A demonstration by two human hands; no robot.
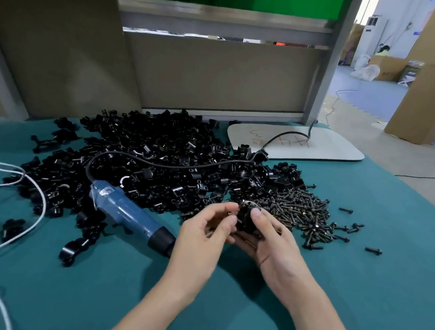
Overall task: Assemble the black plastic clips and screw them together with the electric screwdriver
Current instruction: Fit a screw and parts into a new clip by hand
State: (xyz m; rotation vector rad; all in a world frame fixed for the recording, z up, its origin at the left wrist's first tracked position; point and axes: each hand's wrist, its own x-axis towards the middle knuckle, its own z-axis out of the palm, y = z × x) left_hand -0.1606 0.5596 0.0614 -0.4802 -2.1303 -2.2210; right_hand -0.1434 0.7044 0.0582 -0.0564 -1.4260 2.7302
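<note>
Grip: left hand (pixel 204 232), right hand (pixel 269 241) hold black clip (pixel 245 222) | screwdriver (pixel 131 215) lies left

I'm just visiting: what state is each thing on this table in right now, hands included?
black clip, held between both hands.
right hand, gripping the black clip.
left hand, fingers curled at the clip; what they pinch is too small to tell.
electric screwdriver, lying on its side, unheld.
clip pile, loose, heaped.
screw pile, loose, a few strays scattered.
white cord, slack on the green cloth.
</note>
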